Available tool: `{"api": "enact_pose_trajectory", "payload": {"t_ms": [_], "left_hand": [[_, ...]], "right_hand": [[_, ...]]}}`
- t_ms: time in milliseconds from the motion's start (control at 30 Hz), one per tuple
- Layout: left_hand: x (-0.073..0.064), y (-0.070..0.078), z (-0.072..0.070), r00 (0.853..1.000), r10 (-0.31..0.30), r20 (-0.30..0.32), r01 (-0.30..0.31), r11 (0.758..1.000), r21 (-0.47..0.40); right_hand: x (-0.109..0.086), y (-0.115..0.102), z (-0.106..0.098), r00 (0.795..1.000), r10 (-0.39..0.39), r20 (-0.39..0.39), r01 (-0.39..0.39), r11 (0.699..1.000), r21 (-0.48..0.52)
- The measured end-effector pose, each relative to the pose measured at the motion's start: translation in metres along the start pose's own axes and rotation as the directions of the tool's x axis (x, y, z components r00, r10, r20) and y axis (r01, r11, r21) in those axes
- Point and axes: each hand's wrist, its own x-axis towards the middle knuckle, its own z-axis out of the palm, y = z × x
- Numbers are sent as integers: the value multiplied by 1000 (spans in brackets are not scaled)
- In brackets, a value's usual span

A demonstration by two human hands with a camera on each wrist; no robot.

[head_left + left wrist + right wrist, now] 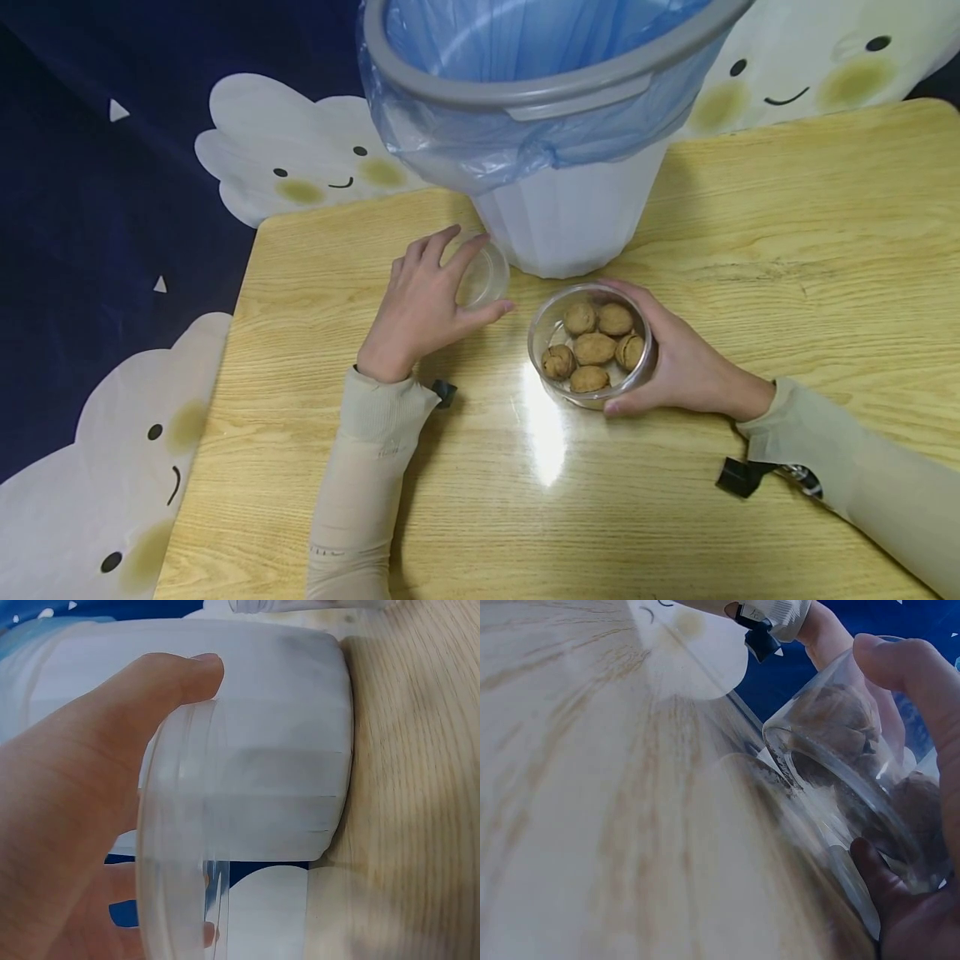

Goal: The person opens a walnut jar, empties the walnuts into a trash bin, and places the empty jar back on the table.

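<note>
Left hand (427,298) pinches a clear round piece (486,279) beside the white bin (570,221), while the right hand (678,362) clasps, thumb and fingers around its wall, a clear container (551,329) of 6 walnuts (595,349) at the wooden table (622,517), near the bin.

I see the jar (538,367) mouth up, uncovered, clear-walled, round; six brown walnuts (595,348) visible inside, shells whole as far as I can see, spread across the bottom; can't tell if the jar's base touches the table (480,500); I have the lid (483,279) as a shallow clear round piece, held roughly level above the table; it's apart from the jar, beyond it and to the left.
</note>
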Motion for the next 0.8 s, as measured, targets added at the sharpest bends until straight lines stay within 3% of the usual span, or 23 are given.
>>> {"api": "enact_pose_trajectory", "payload": {"t_ms": [800], "left_hand": [[2, -5, 5, 1000, -13, 21, 13, 1000, -3]], "right_hand": [[0, -1, 0, 1000, 0, -1, 0, 1000, -2]]}}
